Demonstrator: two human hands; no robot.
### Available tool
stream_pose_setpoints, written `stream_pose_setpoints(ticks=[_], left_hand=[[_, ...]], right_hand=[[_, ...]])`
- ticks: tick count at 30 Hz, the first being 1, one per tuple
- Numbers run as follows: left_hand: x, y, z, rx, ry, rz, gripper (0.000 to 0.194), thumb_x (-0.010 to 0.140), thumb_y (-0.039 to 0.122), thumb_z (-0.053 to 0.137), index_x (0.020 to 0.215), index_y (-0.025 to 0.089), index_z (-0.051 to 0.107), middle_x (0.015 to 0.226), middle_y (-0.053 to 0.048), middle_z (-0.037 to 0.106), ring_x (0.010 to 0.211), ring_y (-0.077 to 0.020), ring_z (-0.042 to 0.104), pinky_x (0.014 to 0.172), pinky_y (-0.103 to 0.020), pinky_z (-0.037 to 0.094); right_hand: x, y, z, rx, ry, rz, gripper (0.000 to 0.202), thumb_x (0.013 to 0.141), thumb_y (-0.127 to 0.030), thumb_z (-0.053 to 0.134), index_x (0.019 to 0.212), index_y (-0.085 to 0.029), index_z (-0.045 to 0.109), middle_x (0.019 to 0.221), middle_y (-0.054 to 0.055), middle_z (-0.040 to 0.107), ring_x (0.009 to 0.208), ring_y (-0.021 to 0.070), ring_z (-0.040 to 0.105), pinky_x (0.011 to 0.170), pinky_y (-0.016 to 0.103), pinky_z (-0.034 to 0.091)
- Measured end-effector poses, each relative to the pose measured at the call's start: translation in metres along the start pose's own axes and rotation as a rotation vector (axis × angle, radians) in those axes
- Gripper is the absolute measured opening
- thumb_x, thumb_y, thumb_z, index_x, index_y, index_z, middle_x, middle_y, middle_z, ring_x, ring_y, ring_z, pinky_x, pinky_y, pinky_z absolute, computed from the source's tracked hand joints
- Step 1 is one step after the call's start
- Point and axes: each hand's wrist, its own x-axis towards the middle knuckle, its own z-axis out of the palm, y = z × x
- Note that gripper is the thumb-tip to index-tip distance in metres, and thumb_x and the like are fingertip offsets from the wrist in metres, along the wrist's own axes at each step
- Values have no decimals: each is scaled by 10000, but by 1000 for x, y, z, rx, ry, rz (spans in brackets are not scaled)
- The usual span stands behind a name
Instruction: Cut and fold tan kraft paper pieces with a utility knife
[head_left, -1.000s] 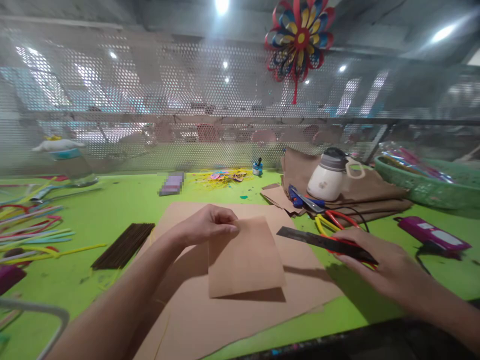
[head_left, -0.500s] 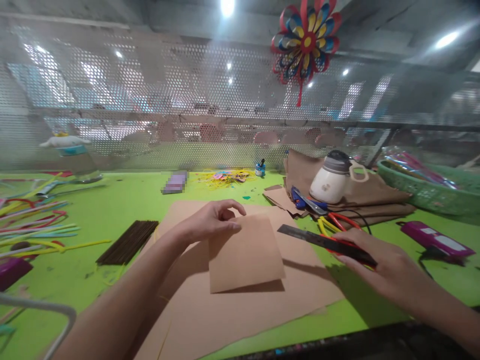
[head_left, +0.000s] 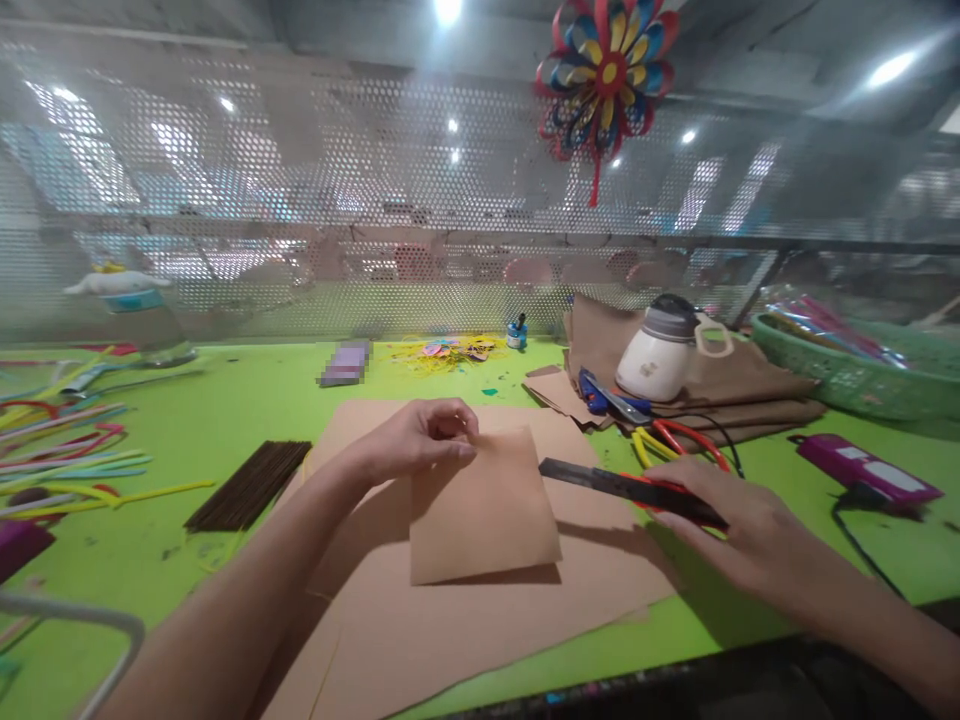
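My left hand pinches the upper left of a small square of brown paper, which is tilted up over a larger brown paper sheet. A shadow falls beneath the square's lower edge. In my right hand is a utility knife with an orange-red body partly hidden by the fingers. Its long dark blade is out and points left, with the tip close to the right edge of the small square. Whether blade and paper touch, I cannot tell.
A bundle of dark brown sticks lies left of the paper. Scissors, a blue-handled cutter and a white bottle on folded brown paper stand at right. A green basket and a purple glue gun are farther right.
My right hand has brought the knife slightly left, nearer the small paper's right edge. My left hand keeps its pinch on the paper. The whole view has shifted a little.
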Motion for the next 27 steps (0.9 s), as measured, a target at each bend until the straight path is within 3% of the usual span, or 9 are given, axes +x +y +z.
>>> stream_pose_setpoints(ticks=[7,12,17,24,27], left_hand=[[-1,-6,-8,-14,31,-83,290,660,355,772,810,153,629,689,7,642,620,-111,555,582,-221,384],[0,-9,-10,27,129,-136,241,669,361,767,752,164,655,661,12,645,634,-128,573,582,-230,421],[6,-20,-9,147,176,-165,206,653,348,741,706,166,658,639,14,640,628,-135,574,581,-237,428],[15,-38,-2,427,167,-140,325,700,304,691,996,173,717,674,3,674,632,-156,586,604,-249,404],[17,-46,6,537,177,-98,287,759,289,655,1019,193,727,707,-7,688,646,-160,586,630,-257,399]], right_hand=[[7,-11,7,53,-95,-97,184,935,-230,511,1101,-244,589,1045,78,680,940,237,662,733,315,537],[9,-14,12,107,-263,-99,193,943,-242,515,1121,-244,590,1020,71,666,896,216,649,734,315,530],[15,-14,20,152,-305,-96,163,923,-229,541,1060,-224,630,996,82,659,877,219,631,727,320,515],[25,-11,30,186,-380,-133,196,900,-142,535,1068,-198,619,979,93,613,912,229,583,778,367,495],[27,-12,30,198,-373,-154,259,917,-165,525,1155,-212,616,1005,96,615,906,222,592,784,362,503]])
